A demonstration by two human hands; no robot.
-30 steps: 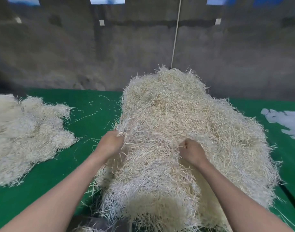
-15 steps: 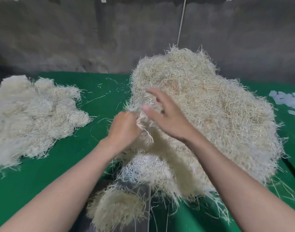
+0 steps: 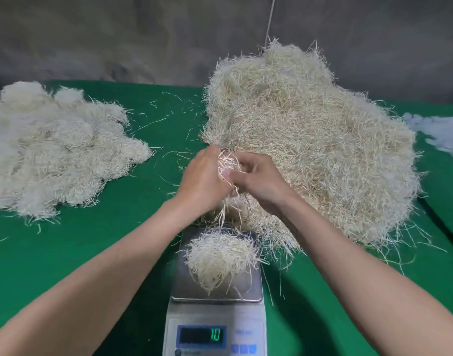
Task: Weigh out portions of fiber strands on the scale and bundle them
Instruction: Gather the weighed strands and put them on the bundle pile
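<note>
A silver digital scale (image 3: 180, 283) stands at the near centre, its green display reading 10. A small clump of pale fiber strands (image 3: 220, 258) lies on its pan. Above the scale, my left hand (image 3: 202, 182) grips a small tuft of strands (image 3: 227, 164), and my right hand (image 3: 258, 179) pinches the same tuft from the right. A few strands hang down from my hands toward the pan. Behind my hands rises the big loose heap of fiber (image 3: 310, 140).
A second spread of paler fiber bunches (image 3: 53, 150) lies at the left on the green table cover (image 3: 92, 240). Loose strands are scattered between the heaps. Something white (image 3: 441, 132) lies at the far right edge. A grey wall stands behind the table.
Both hands came out of the big heap and met over the scale around a small tuft. The view dropped, so the scale and the clump on its pan now show.
</note>
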